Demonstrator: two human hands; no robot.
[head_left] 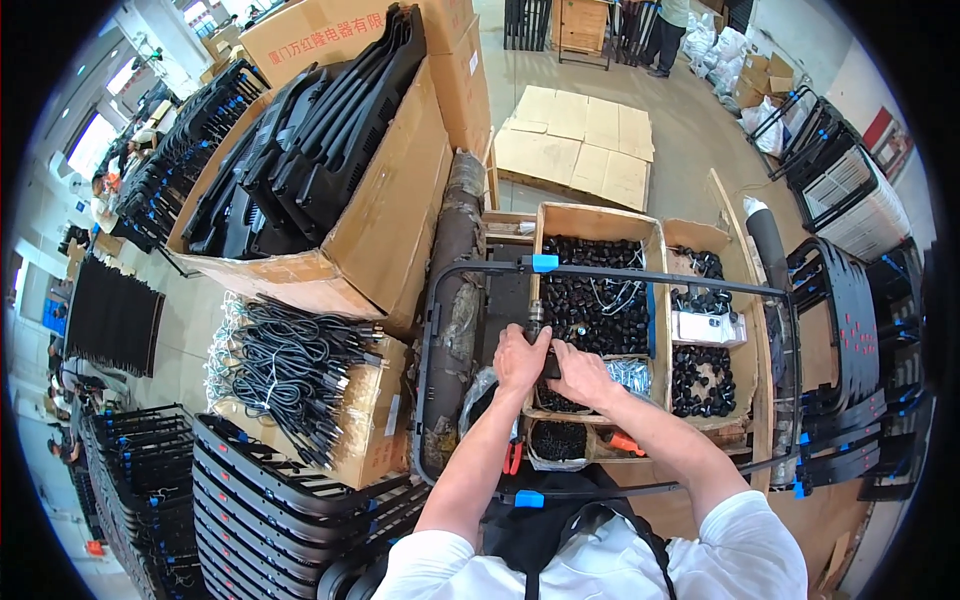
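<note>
Both my hands are close together over the middle of the bench. My left hand (522,358) is closed around a slim dark tool with a brass-coloured metal collar (537,308), which points away from me. My right hand (583,376) sits just beside it, fingers curled at a dark piece next to the left thumb; its exact shape is hidden. A large black rectangular tube frame (700,283) with rounded corners lies around my forearms. One blue clip (545,263) is on its far bar, another blue clip (529,498) on its near bar.
Wooden bins of black knobs (600,315) lie beyond my hands, with a small white box (708,328) at right. An open carton of black plastic parts (330,150) and bundled black cables (285,370) stand left. Stacked black frames (290,510) are near left, others (840,330) right.
</note>
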